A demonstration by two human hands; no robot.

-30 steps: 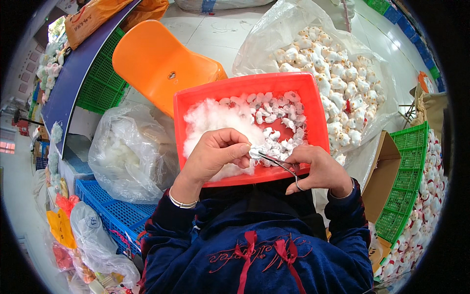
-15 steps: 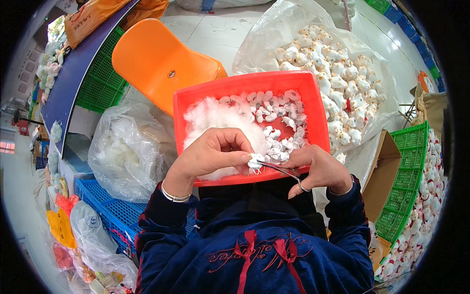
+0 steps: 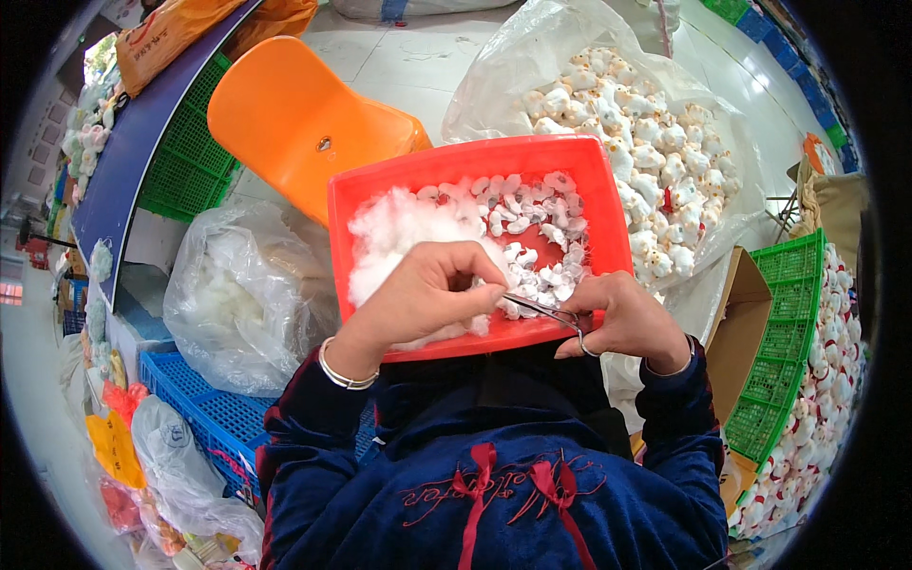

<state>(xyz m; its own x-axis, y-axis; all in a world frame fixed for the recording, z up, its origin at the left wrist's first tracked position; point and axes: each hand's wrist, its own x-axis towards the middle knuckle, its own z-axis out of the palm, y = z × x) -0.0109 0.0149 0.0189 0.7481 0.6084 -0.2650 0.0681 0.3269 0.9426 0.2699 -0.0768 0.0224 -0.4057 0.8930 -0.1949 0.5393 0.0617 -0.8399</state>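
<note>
My left hand (image 3: 427, 296) is closed in a pinch above the near side of a red plastic basin (image 3: 622, 228). Whatever its fingertips hold is hidden. My right hand (image 3: 617, 318) grips thin metal forceps (image 3: 541, 308) by their ring handles, and their tip reaches to my left fingertips. White fluffy stuffing (image 3: 399, 228) fills the basin's left part, partly behind my left hand. Small white stuffed fabric pieces (image 3: 518, 204) lie along its far side and right part, with the red bottom showing among them.
An orange chair (image 3: 313, 123) stands beyond the basin. Far right is a clear bag of white plush parts (image 3: 655, 161). A plastic bag of stuffing (image 3: 237, 294) and a blue crate (image 3: 204, 399) are left; a cardboard box (image 3: 746, 323) and green crate (image 3: 784, 332) are right.
The small white piece at my left fingertips no longer shows. A bright white piece now lies among those in the basin's right part. Both hands have shifted slightly.
</note>
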